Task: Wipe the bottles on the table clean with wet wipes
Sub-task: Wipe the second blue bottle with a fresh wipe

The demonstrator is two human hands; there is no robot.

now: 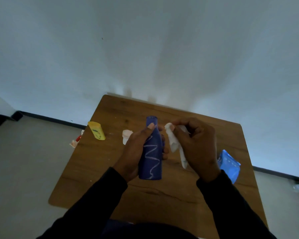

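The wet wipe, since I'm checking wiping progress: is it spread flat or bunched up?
Bunched up: the wet wipe hangs crumpled from the right hand fingers, beside the blue bottle.

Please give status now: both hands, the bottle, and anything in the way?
Left hand grips blue bottle, squiggly white marks on it. Right hand pinches wet wipe, beside bottle, apart. Nothing between them.

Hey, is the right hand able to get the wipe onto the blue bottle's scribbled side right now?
Probably yes. The right hand pinches the wipe just beside the blue bottle, and the left hand leaves the scribbled side uncovered.
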